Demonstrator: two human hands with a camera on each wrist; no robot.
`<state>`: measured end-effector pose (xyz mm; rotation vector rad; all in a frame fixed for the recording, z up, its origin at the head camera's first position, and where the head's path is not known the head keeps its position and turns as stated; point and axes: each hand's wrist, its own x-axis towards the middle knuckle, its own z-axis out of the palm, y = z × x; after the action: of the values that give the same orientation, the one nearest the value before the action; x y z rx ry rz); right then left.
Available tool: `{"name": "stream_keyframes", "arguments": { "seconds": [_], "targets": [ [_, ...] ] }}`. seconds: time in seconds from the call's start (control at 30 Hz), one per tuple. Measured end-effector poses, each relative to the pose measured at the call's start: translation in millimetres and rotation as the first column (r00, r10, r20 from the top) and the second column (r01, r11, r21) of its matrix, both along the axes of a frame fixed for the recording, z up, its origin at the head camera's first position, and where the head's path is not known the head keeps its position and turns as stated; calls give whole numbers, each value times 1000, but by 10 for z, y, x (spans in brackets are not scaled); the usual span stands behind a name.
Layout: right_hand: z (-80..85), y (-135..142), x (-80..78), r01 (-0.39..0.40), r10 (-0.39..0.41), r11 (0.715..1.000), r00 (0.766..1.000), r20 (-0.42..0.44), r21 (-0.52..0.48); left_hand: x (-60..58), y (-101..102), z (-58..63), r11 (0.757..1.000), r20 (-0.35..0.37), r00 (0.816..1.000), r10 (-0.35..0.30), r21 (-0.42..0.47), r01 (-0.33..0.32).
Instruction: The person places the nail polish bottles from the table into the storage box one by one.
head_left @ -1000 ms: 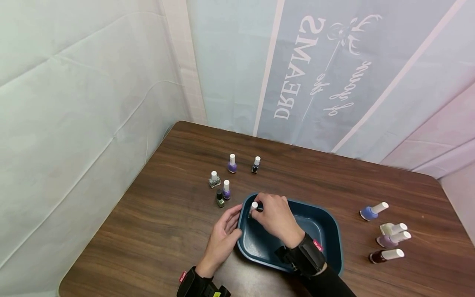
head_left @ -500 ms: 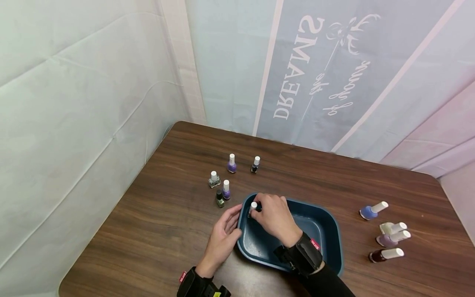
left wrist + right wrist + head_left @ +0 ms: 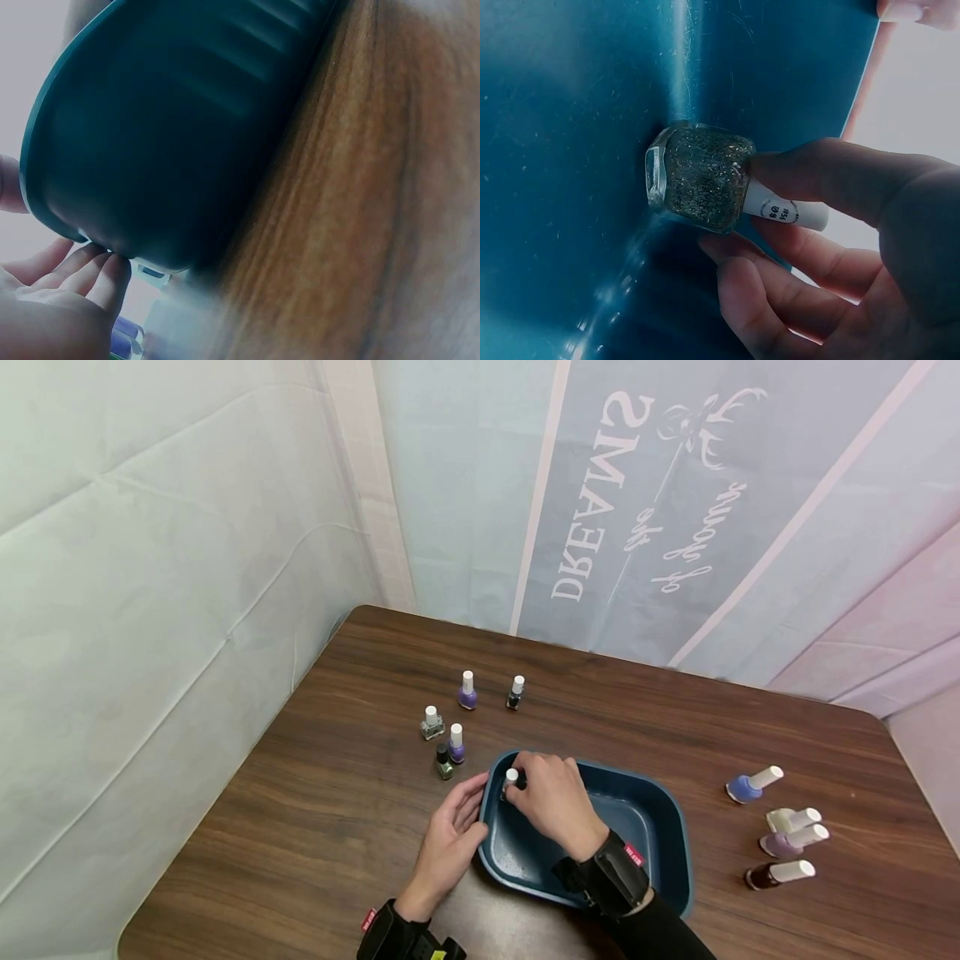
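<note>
Right hand point(image 3: 555, 797) pinches glitter bottle point(image 3: 709, 180) between thumb and fingers at its white cap point(image 3: 787, 208). Bottle is inside tray point(image 3: 517, 856), far left corner; can't tell if base touches. Left hand point(image 3: 447, 839) has fingers loosely extended, touching tray's left side from outside. Tray on wooden surface point(image 3: 322, 793). Green bottle point(image 3: 444, 766) near left hand; blue bottle point(image 3: 743, 789) right of tray, well apart.

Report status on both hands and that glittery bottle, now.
Right hand pinches glittery bottle near its white cap, inside blue tray. Left hand touches tray's outer side. Nothing visibly blocking the bottle.
</note>
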<state>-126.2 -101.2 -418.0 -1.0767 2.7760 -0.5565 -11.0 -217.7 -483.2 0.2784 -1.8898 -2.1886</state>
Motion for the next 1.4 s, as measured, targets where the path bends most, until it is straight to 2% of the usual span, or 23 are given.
{"name": "stream_keyframes", "arguments": {
  "seconds": [0.67, 1.4],
  "targets": [
    [18, 13, 4, 17, -18, 999, 1000, 22, 27, 6, 7, 15, 1000, 5, 1000, 5, 13, -5],
    [15, 28, 9, 9, -9, 1000, 1000, 8, 16, -5, 10, 0, 1000, -2, 1000, 7, 3, -7]
  ]
}}
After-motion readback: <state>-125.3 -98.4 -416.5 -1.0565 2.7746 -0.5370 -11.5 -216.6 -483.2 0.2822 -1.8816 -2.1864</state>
